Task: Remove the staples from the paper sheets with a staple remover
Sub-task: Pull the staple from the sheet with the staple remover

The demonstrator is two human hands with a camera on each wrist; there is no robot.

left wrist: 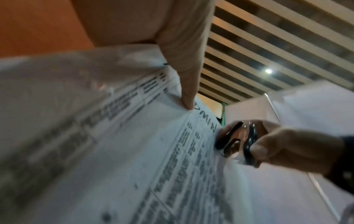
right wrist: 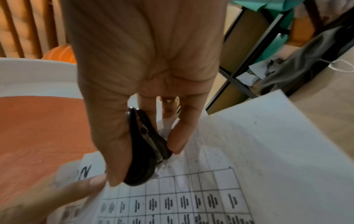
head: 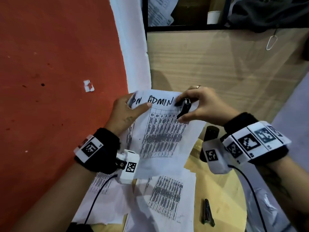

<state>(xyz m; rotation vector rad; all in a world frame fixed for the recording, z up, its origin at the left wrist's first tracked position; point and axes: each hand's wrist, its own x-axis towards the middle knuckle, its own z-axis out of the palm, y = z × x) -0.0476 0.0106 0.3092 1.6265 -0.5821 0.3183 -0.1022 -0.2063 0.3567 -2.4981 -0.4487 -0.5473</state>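
one stapled paper sheet point(head: 160, 131) is held aloft by its top left corner in the left hand point(head: 127, 113); the staple remover point(head: 184, 108), pinched in the right hand point(head: 200, 106), is set at the top right corner, fingers curled around it.

The wooden tabletop point(head: 222, 186) carries loose printed sheets point(head: 167, 198) at its left part, overlapping one another and partly hanging past the edge toward the orange floor point(head: 50, 64). Just right of them a dark narrow metal tool point(head: 207, 213) (which kind, too small to tell) lies on bare wood, with clear plastic point(head: 260, 206) further right
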